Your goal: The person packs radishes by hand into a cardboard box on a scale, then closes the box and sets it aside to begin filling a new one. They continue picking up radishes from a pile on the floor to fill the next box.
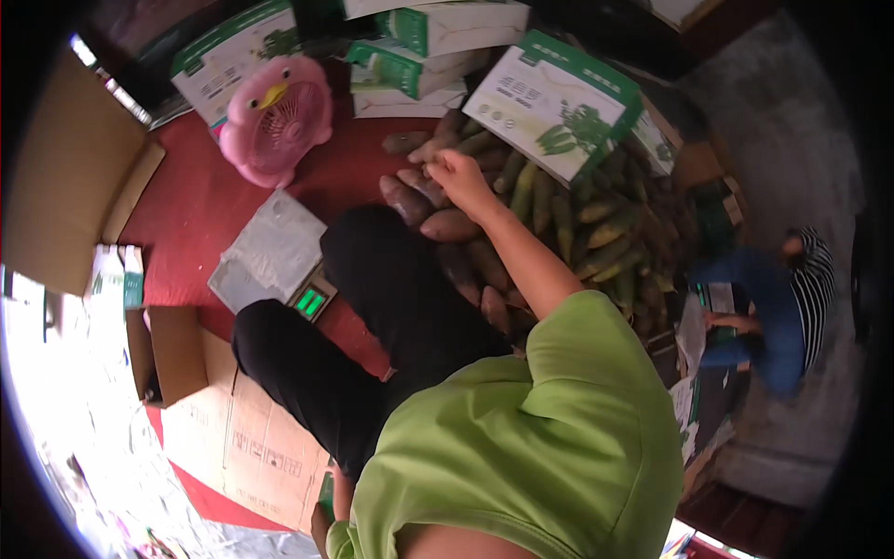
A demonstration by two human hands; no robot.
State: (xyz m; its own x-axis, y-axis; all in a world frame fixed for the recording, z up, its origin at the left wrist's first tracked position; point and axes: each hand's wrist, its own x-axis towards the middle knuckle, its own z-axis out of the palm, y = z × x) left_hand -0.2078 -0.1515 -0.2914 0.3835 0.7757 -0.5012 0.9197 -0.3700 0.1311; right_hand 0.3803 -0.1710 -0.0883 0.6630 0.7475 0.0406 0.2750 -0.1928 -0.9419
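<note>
My right hand reaches to the pile of brownish-purple tubers, its fingers bent together at one of them near the pile's upper end. What exactly lies between the fingertips is too small to tell. Of my left side only a bit of forearm shows at the bottom; the hand itself is hidden behind my leg and sleeve. Long green vegetables lie heaped right of the tubers. Left of my knees stands a scale with a lit green display.
A pink fan stands beyond the scale. Printed white-green boxes sit at the pile's far edge, with more stacked behind. Open cardboard boxes are at the left. Another person in a striped top is bent over at the right.
</note>
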